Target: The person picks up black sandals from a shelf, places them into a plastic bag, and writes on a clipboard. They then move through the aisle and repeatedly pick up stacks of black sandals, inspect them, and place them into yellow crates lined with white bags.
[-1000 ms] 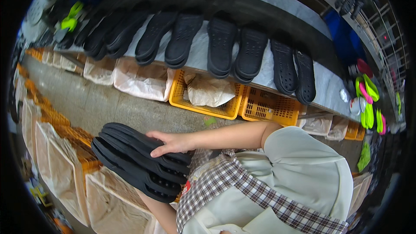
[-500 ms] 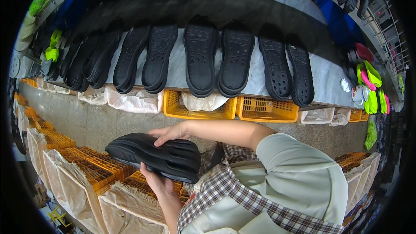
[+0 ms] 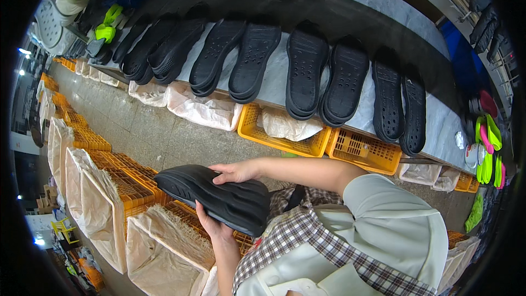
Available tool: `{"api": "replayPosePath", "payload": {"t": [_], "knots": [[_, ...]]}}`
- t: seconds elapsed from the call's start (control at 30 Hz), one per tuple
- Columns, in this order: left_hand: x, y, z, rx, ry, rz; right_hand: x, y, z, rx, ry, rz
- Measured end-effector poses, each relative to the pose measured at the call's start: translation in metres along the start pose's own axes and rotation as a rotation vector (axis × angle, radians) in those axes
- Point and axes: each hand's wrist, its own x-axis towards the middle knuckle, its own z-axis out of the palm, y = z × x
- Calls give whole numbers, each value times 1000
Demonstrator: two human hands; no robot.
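Observation:
I hold a thick black shoe sole (image 3: pixel 219 194) with wavy grooved sides, low in front of my body and over the crates. It may be two soles pressed together; I cannot tell. My right hand (image 3: pixel 236 172) grips its far upper edge, the thumb lying on the top. From below, my left hand (image 3: pixel 215 223) supports the near side, thumb up against the grooves. Several black soles (image 3: pixel 308 74) with small holes lie in pairs along the marble-look table (image 3: pixel 438 115), toes hanging over its near edge.
Under the table stand yellow crates (image 3: pixel 364 153), some lined with pale sacking (image 3: pixel 203 109). More orange crates (image 3: pixel 126 186) and sack-lined bins (image 3: pixel 93 208) line the near left. Neon green and pink items (image 3: pixel 486 137) sit at the table's right end. Grey floor (image 3: pixel 142 131) runs between.
My view has turned a little, so the table and its soles appear farther right and tilted. Both hands keep their hold on the sole, which is tipped slightly differently.

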Motion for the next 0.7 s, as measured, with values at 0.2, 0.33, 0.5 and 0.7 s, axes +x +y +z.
{"api": "replayPosePath", "payload": {"t": [0.2,0.33,0.5,0.7], "knots": [[5,4,-4,-33,-129,33,-10,-17,21,-209,117,-5],[8,2,6,-31,-104,62,-10,-47,24,-363,420,63],[5,16,6,-123,-248,93,-45,-75,21,-242,530,18],[8,3,12,0,12,203,14,-31,-2,-65,143,180]]}}
